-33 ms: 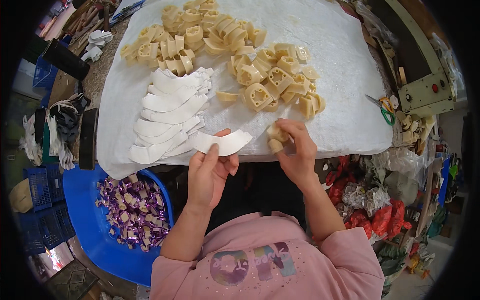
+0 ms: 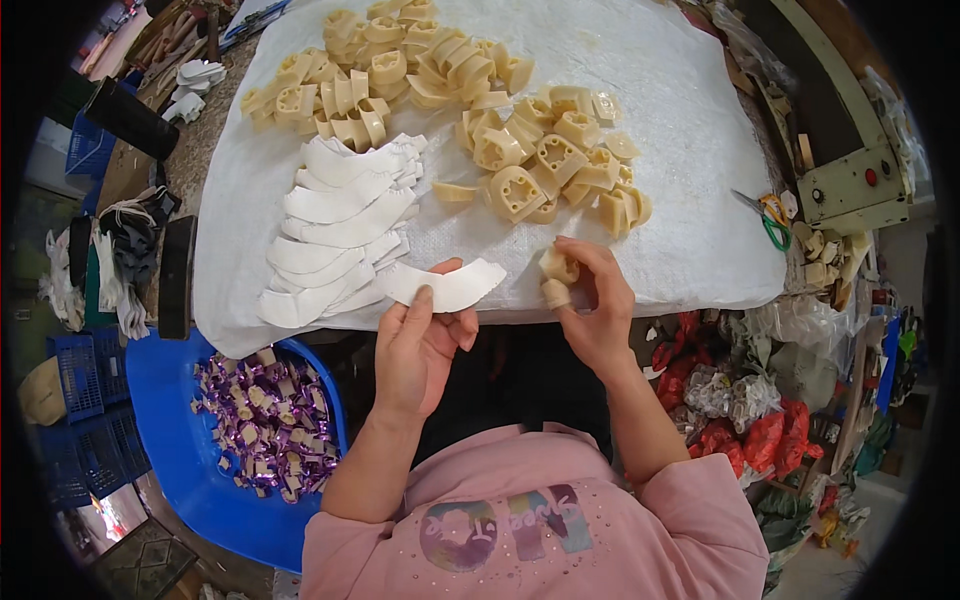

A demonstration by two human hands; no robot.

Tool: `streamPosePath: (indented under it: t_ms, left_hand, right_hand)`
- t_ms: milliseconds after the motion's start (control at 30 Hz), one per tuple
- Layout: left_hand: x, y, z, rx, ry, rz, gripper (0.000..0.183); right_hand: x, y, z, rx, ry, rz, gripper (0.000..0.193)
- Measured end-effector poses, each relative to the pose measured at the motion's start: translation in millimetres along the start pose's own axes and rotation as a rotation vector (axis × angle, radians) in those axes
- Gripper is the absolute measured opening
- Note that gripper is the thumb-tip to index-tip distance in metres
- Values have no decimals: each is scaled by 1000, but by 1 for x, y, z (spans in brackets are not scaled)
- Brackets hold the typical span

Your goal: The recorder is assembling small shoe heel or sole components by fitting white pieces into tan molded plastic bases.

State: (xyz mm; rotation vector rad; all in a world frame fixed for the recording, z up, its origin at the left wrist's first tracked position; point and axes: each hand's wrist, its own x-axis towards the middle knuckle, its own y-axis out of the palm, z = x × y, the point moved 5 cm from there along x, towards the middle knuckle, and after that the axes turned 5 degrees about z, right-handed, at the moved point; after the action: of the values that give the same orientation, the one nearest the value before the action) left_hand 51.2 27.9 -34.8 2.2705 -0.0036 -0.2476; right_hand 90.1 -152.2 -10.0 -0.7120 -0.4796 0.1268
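My left hand pinches a white curved strip between thumb and fingers, just above the table's near edge. My right hand holds a small cream plastic block, shaped like a shoe heel, at its fingertips; the fingers partly hide it. The right thumb tip seems to wear a tan cover. To the left, a fanned stack of white curved strips lies on the white sheet. Beyond my hands sit a pile of cream heel blocks with holes in their ends and a second pile farther back.
A blue basin at the lower left holds several shiny purple-covered pieces. Scissors lie at the table's right edge, near a pale green machine. Red plastic bags are heaped below right. A black bar stands at the left edge.
The cream heel block has turned slightly in my right fingers, which have opened a little around it. My left hand and the white strip are almost unmoved.
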Motion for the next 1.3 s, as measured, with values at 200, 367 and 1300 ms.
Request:
streamPosePath:
  t_ms: [200, 367, 1300]
  left_hand:
    - [-4, -2, -1, 161, 56, 14, 41]
    - [-9, -6, -3, 207, 69, -13, 41]
    - [-31, 31, -8, 279, 181, 58, 41]
  right_hand:
    - [-15, 0, -7, -96, -111, 29, 48]
    - [-25, -16, -7, -451, 35, -82, 42]
    - [3, 6, 66, 385, -492, -163, 47]
